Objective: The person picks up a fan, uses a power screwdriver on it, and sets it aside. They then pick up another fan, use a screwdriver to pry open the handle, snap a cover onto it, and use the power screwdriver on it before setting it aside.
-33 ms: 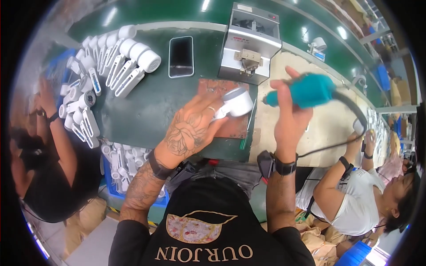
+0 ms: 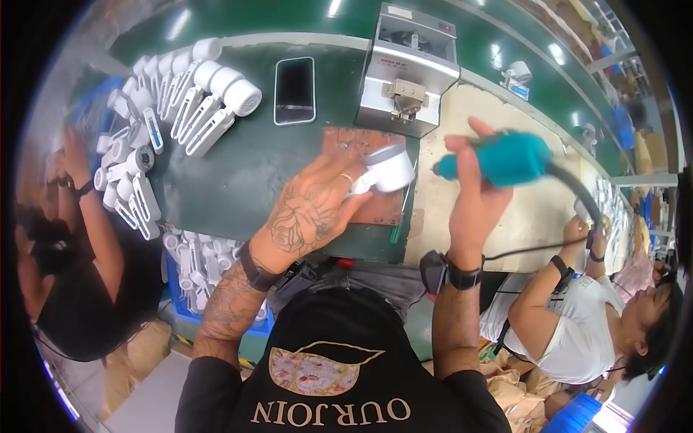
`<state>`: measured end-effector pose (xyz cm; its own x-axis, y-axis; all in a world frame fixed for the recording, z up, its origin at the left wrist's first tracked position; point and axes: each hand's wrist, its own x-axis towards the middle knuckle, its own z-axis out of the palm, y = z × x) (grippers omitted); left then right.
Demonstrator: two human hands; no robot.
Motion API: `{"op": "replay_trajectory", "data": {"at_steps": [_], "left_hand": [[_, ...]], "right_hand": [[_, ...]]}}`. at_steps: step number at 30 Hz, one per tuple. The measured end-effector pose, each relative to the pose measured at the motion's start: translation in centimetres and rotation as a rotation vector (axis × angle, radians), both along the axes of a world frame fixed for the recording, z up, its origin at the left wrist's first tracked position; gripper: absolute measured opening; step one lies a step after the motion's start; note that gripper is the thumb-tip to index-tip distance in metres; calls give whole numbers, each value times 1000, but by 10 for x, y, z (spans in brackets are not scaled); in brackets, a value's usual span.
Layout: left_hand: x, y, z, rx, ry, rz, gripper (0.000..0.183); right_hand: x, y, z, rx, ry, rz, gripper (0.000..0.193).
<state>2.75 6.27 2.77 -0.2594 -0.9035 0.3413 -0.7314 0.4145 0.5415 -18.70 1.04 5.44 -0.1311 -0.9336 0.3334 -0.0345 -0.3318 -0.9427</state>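
My left hand (image 2: pixel 314 198) is wrapped round the handle of a white shower-head-shaped handset (image 2: pixel 390 169) with a grey rim, held above a reddish-brown pad (image 2: pixel 379 209). Its round head points to the right, while my fingers cover most of the handle. A teal electric screwdriver (image 2: pixel 505 159) lies across my right hand (image 2: pixel 476 206), its dark tip aimed left toward the handset and apart from it. The thumb and fingers of that hand close round the tool, which is somewhat blurred. From its rear end a black cable (image 2: pixel 577 191) loops down toward my wrist.
A silver screw-feeder-like machine (image 2: pixel 408 79) stands behind the pad, a phone (image 2: pixel 294 90) to its left. Several white handsets (image 2: pixel 206 101) crowd the left; more fill a blue crate (image 2: pixel 191 307) below. A green-handled tool (image 2: pixel 395 233) lies by the pad. People sit on both sides.
My right hand and the screwdriver have shifted slightly right and nearer to me. The left hand and the handset have barely moved.
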Motion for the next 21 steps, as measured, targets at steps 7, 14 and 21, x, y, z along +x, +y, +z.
{"op": "replay_trajectory", "data": {"at_steps": [7, 14, 21], "left_hand": [[-10, -18, 7, 1, -23, -116, 34], [-16, -22, -12, -123, 120, -174, 31], [-18, -37, -14, -61, -32, -175, 37]], "right_hand": [[-32, 33, -5, 46, -50, -29, 59], [-38, 52, 0, -37, -123, 12, 55], [6, 22, 20, -38, -232, 110, 66]]}}
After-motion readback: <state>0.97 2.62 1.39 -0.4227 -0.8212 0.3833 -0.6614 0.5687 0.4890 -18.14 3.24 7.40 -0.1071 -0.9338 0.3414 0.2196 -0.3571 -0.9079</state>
